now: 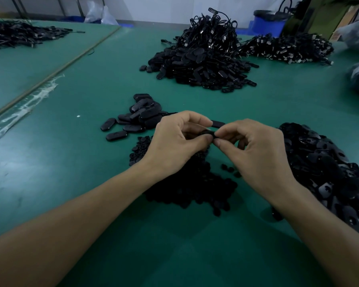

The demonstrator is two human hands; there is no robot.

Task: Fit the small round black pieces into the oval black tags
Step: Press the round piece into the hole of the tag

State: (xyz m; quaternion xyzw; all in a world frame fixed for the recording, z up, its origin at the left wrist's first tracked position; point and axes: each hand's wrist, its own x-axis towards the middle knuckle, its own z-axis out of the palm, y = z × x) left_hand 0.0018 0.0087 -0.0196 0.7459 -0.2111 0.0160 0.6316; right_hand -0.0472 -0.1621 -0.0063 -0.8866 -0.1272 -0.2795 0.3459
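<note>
The tabletop (91, 204) wears a green matt mat, smooth, with pale scuffs. Clear tape (37, 94) along its seam is glossy and wrinkled. The oval tags (133, 119) look like hard black plastic, smooth with a soft shine, as does the held tag (208, 133) pinched in the fingers (197, 120). The small round pieces (191, 187) are duller, matt black. In the far pile (205, 48), black cords carry bright, metal-looking clips. The bin (267, 23) is blue plastic.
</note>
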